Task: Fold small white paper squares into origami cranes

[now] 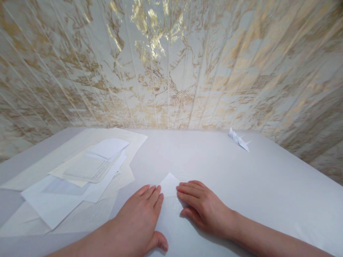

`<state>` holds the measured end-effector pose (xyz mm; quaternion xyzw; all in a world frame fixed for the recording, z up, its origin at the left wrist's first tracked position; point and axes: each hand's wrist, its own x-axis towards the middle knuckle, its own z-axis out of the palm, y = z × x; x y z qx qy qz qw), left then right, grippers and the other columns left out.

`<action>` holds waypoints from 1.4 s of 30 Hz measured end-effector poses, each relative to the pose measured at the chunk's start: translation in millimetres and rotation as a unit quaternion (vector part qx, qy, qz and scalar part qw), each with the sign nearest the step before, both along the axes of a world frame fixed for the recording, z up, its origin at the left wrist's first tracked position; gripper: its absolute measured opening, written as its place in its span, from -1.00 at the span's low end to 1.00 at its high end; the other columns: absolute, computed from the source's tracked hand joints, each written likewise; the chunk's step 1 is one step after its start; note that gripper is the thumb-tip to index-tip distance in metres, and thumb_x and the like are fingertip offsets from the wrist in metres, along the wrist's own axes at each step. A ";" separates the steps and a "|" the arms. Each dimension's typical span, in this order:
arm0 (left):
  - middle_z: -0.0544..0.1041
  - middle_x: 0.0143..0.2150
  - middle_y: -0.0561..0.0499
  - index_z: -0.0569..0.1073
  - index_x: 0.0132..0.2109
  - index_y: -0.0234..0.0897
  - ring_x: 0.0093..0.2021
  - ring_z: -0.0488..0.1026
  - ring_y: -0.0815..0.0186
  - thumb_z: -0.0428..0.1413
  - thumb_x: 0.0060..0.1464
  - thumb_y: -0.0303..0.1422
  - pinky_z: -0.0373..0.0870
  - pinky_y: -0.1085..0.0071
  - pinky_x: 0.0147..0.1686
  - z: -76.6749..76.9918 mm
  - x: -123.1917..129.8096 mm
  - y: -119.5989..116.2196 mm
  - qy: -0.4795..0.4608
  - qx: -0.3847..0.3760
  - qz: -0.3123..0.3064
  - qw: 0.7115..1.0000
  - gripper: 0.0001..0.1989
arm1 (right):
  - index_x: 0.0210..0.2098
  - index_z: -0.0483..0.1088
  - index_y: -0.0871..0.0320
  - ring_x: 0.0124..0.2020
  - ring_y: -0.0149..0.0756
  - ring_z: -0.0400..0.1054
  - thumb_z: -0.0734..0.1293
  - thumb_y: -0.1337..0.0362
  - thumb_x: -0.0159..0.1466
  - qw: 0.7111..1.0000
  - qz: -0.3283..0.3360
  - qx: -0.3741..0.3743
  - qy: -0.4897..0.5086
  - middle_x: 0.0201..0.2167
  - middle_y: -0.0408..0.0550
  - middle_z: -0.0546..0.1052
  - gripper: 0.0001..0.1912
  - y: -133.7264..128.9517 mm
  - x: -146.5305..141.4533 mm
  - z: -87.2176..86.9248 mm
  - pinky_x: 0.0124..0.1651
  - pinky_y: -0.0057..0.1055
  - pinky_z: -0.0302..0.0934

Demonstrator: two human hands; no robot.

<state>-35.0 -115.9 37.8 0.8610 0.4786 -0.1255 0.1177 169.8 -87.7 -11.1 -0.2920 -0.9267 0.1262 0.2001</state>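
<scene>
A small white paper, its pointed top facing away from me, lies flat on the pale table between my hands. My left hand rests over its left side, fingers stretched out and lying flat, thumb spread toward the near side. On the right side of the paper, the fingertips of my right hand touch its edge, with the fingers extended and the thumb apart below them. Part of the paper's side edges is hidden under the fingers.
Overlapping loose sheets, some with writing, cover the left of the table. Small folded white paper figures stand at the back right. A curtain with a gold pattern hangs behind the table's far edge.
</scene>
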 end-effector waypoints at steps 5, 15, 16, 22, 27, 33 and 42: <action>0.35 0.10 -0.41 0.42 0.01 -0.45 0.11 0.29 -0.08 0.22 -0.22 -0.04 0.12 0.04 0.13 5.7 -2.0 -0.2 0.033 0.016 0.012 0.999 -0.30 | -0.05 0.30 0.20 0.01 -0.19 0.29 0.23 0.26 0.25 1.000 0.007 0.013 0.005 -0.08 0.11 0.47 -0.71 0.5 -0.3 -0.5 0.10 -0.21 0.11; 0.49 -0.37 -0.07 0.45 -0.41 -0.30 -0.30 0.42 0.15 0.02 0.05 -0.23 0.27 0.24 -0.24 2.4 -27.9 20.6 -0.075 0.061 0.098 0.991 -0.76 | -0.19 0.38 0.17 -0.01 -0.15 0.29 0.25 0.32 0.22 0.999 -0.022 0.031 0.022 -0.11 0.09 0.47 -0.83 2.1 1.9 -3.0 0.04 -0.19 0.20; 0.48 -0.35 -0.05 0.43 -0.39 -0.29 -0.28 0.40 0.16 0.04 0.03 -0.25 0.26 0.25 -0.24 -0.5 -28.0 22.9 -0.094 0.068 0.106 0.988 -0.80 | -0.20 0.38 0.17 0.01 -0.14 0.28 0.26 0.31 0.22 0.999 -0.033 0.032 0.024 -0.07 0.11 0.44 -0.84 1.3 2.1 -2.7 0.03 -0.19 0.20; 0.40 -0.31 0.01 0.37 -0.36 -0.29 -0.23 0.32 0.23 0.07 -0.06 -0.40 0.22 0.30 -0.21 -18.8 -24.4 29.2 -0.183 0.046 0.130 0.974 -0.94 | -0.04 0.26 0.22 0.09 -0.08 0.19 0.28 0.33 0.18 0.997 -0.063 0.036 0.035 0.08 0.23 0.30 -0.65 -0.8 4.8 -8.8 0.05 -0.12 0.19; 0.37 -0.40 0.01 0.34 -0.45 -0.30 -0.31 0.27 0.26 0.01 0.02 -0.48 0.19 0.30 -0.28 -28.7 -21.3 19.9 -0.220 0.128 0.053 0.966 -0.89 | 0.18 -0.04 0.28 0.04 -0.12 0.22 0.22 0.39 0.21 0.990 -0.050 0.088 0.103 0.02 0.25 0.34 -0.42 3.2 4.8 -10.1 0.00 -0.14 0.21; 0.36 -0.39 -0.03 0.35 -0.44 -0.28 -0.34 0.24 0.23 -0.03 0.05 -0.48 0.21 0.25 -0.31 -32.2 -14.6 7.7 -0.238 0.192 -0.019 0.952 -0.86 | 0.09 0.14 0.21 -0.23 -0.23 0.28 0.14 0.50 0.22 0.973 0.043 0.186 0.132 -0.31 0.02 0.48 -0.57 2.3 0.1 0.4 -0.14 -0.19 0.16; 0.40 -0.19 -0.06 0.37 -0.12 -0.25 -0.17 0.31 0.23 0.00 -0.01 -0.51 0.32 0.24 -0.11 -32.0 -14.6 3.9 -0.275 0.065 -0.011 0.959 -0.74 | -0.04 0.31 0.17 -0.05 -0.16 0.19 0.18 0.53 0.14 0.971 0.018 0.203 0.126 -0.13 0.08 0.39 -0.61 3.6 0.7 0.6 -0.07 -0.20 0.16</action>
